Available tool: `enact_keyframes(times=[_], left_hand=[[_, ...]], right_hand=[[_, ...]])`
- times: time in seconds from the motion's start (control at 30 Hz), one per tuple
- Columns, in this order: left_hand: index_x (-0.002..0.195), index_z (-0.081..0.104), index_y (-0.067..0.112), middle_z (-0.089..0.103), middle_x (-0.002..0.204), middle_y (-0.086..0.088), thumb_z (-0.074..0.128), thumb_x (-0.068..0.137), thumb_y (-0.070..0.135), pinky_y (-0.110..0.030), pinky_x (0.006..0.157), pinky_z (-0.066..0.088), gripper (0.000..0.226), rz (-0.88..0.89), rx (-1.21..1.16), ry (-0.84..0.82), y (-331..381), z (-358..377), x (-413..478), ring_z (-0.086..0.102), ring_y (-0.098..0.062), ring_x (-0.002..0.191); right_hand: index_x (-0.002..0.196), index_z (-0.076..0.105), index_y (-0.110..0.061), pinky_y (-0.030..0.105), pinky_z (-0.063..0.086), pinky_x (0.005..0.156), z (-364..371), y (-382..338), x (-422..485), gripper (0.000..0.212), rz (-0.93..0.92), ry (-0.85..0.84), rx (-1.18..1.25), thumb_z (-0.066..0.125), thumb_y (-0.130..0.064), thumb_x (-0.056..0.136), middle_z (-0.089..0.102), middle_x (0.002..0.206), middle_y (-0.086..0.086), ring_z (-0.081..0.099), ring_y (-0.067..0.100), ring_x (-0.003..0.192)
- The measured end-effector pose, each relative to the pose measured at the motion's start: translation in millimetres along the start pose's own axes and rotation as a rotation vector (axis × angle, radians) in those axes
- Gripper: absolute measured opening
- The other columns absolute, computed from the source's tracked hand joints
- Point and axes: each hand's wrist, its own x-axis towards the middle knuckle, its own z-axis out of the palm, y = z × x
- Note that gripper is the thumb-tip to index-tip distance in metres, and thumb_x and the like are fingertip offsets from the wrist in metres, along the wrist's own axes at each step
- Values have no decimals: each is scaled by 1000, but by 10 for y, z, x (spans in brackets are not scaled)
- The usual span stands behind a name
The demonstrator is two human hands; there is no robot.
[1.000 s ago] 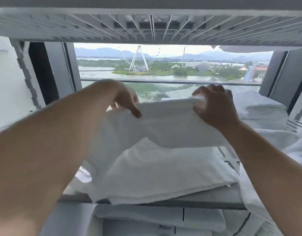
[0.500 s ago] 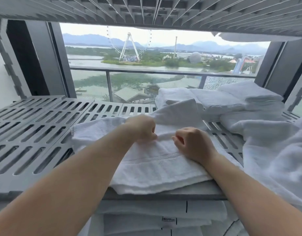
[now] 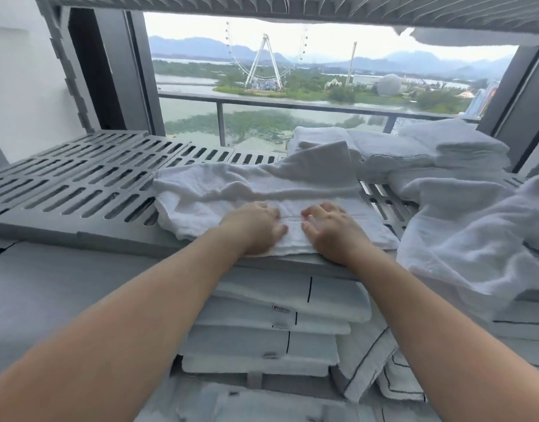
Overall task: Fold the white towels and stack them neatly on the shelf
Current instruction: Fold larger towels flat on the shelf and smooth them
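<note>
Both hands lie palm down on a white towel (image 3: pixel 231 193) spread over the slotted grey shelf (image 3: pixel 79 190). The left hand (image 3: pixel 253 226) has its fingers close together and nearly straight, pressing the cloth. The right hand (image 3: pixel 329 229) has its fingers a little spread, tips on a stitched band in the towel. The thumbs point toward each other across a narrow gap. The fingertips are blurred.

Under the heels of both hands the towel's near edge runs along the shelf's front lip. Left of the left fingers the cloth ends in a rumpled edge, and beyond it lies bare slotted shelf. Past the right fingertips a corner of the towel rises in a crumpled ridge, touching a pile of folded towels (image 3: pixel 444 147) at the back. Right of the right fingers a loose heap of white cloth (image 3: pixel 475 223) spills over the shelf edge. Below the wrists sits a stack of folded linen (image 3: pixel 277 330). An upper shelf (image 3: pixel 262 4) roofs the space above the fingers.
</note>
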Motion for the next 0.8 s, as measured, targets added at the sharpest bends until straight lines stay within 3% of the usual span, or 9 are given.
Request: enact_keyframes(times=[0.17,0.3,0.4,0.53,0.67,0.8], left_hand=[[149,43,25,39,155,0,37,97,65,-45,110,38,66,36,21,38,60,40,-439,40,-25,140],[144,52,27,48,150,2,44,100,57,-39,104,40,54,103,-3,101,-11,22,-594,49,-23,133],[141,55,29,52,148,1,45,99,58,-38,103,44,53,150,57,119,-47,4,-617,53,-23,130],[132,57,29,64,127,5,37,98,63,-37,85,53,51,270,323,194,-133,18,-664,64,-21,111],[124,64,29,67,124,5,38,104,48,-39,82,53,38,332,188,253,-290,46,-741,66,-24,105],[121,67,31,67,123,11,40,105,41,-35,78,54,34,380,183,323,-341,64,-830,67,-20,105]], right_hand=[[156,28,-26,38,13,121,-33,-19,-227,68,-61,-116,-100,28,-63,99,21,165,3,18,21,151],[157,24,-27,39,11,122,-44,-34,-420,81,-87,-137,-119,26,-76,92,21,165,0,16,19,152],[155,29,-28,40,16,122,-37,-52,-503,75,-74,-107,-96,33,-71,94,27,163,-1,20,18,151],[146,46,-27,40,32,113,-3,-107,-614,59,-65,0,-61,38,-61,98,49,150,-1,40,20,140],[119,62,-21,41,52,87,55,-189,-774,45,-66,202,-155,36,-54,102,70,115,1,65,26,107],[121,68,-20,40,55,84,124,-217,-850,29,-93,354,-121,47,-30,104,74,112,3,69,27,102]])
